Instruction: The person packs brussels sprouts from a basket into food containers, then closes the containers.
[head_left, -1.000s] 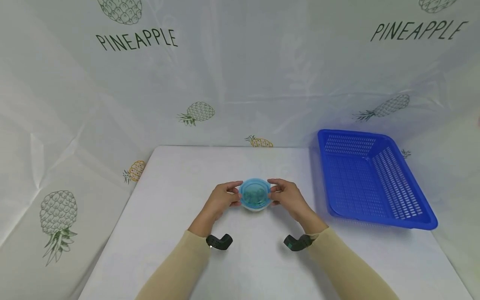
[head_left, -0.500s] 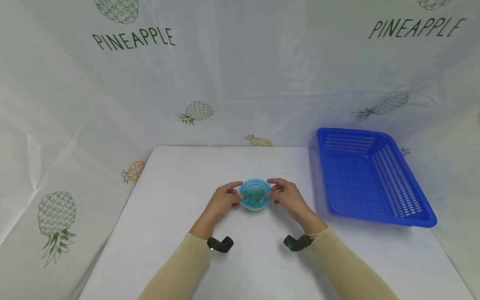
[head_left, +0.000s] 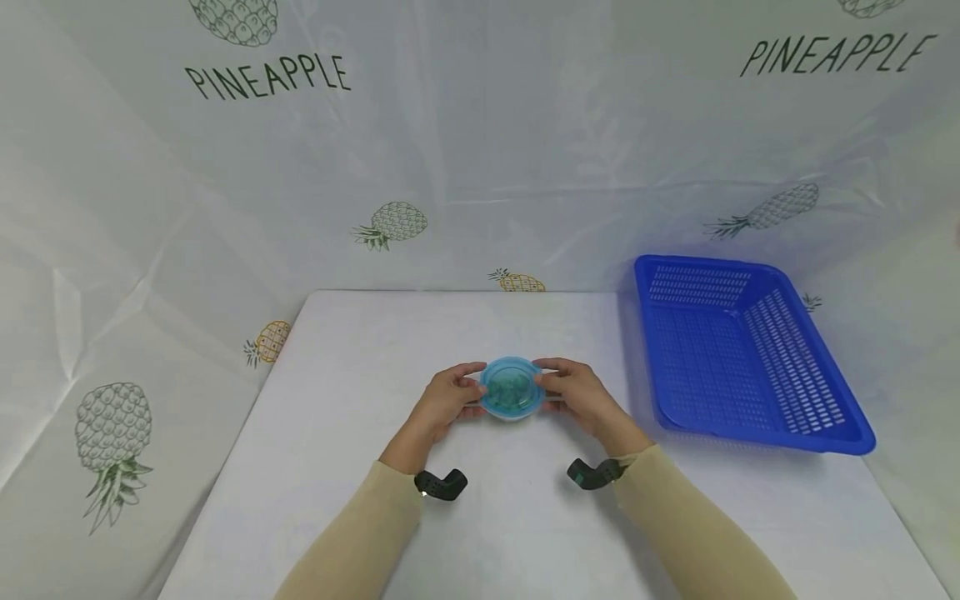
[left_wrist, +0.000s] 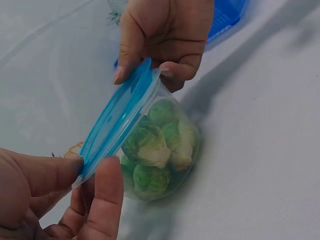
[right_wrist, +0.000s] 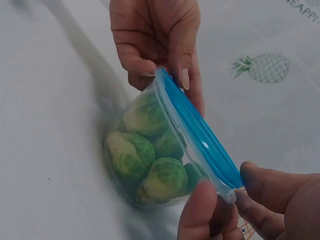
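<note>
A clear plastic food container [right_wrist: 174, 117] with a blue lid [head_left: 511, 388] stands at the middle of the white table, between both hands. Several Brussels sprouts [left_wrist: 145, 142] show through its wall. My left hand [head_left: 446, 395] pinches the left side, its thumb on the lid's edge and fingers under the clear rim in the left wrist view. At the opposite side, my right hand [head_left: 581, 395] pinches lid and rim in the same way. In the head view, thin clear tabs stick out sideways under both hands.
A blue perforated plastic basket [head_left: 731, 367] stands at the right of the table [head_left: 360, 350]. White sheeting [head_left: 525, 125] printed with pineapples hangs behind and at the sides. Black camera mounts [head_left: 441, 484] sit on both wrists over beige sleeves [head_left: 360, 533].
The container stays in place. My right thumb has shifted slightly up along the lid's edge. Thin clear tabs now show at the left and right of the lid, which were not visible earlier.
</note>
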